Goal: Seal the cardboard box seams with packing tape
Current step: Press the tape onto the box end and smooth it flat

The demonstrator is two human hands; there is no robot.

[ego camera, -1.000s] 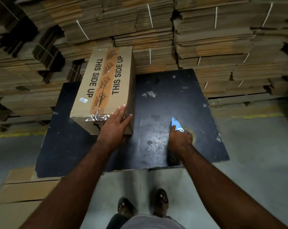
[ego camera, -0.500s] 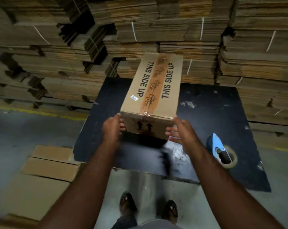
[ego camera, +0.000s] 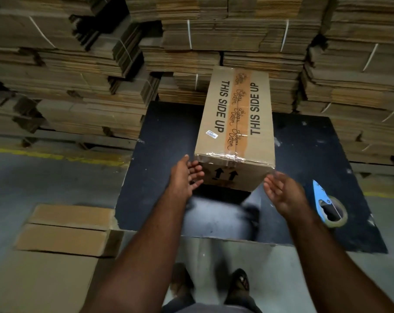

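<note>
On the floor by the desk's near left corner I see flat cardboard sheets [ego camera: 64,231]. My left hand [ego camera: 184,177] reaches out with its fingers loose and spread. The fingertips are right at the near left corner of the cardboard box [ego camera: 235,129]. I cannot tell if they touch it. The hand holds nothing.

The box is long and brown. It sits on the dark desk [ego camera: 164,154], in the middle, and runs toward the far edge. Its near end looks lifted a little. A brown tape strip [ego camera: 236,114] runs down the middle of its top, with curly writing that looks like "Bakers Dozen". Shiny clear tape is wrinkled along the top near edge. Big black letters say "THIS SIDE UP" on each side of the strip. A small white sticker [ego camera: 211,134] is by the left words; its print is too small to read. Two black up arrows are on the near face.

My right hand [ego camera: 284,195] is open, palm up, just beside the box's near right corner, holding nothing.

A blue tape dispenser [ego camera: 327,203] lies near the desk's right edge.

Behind the desk are stacks of flat cardboard [ego camera: 214,30].
</note>
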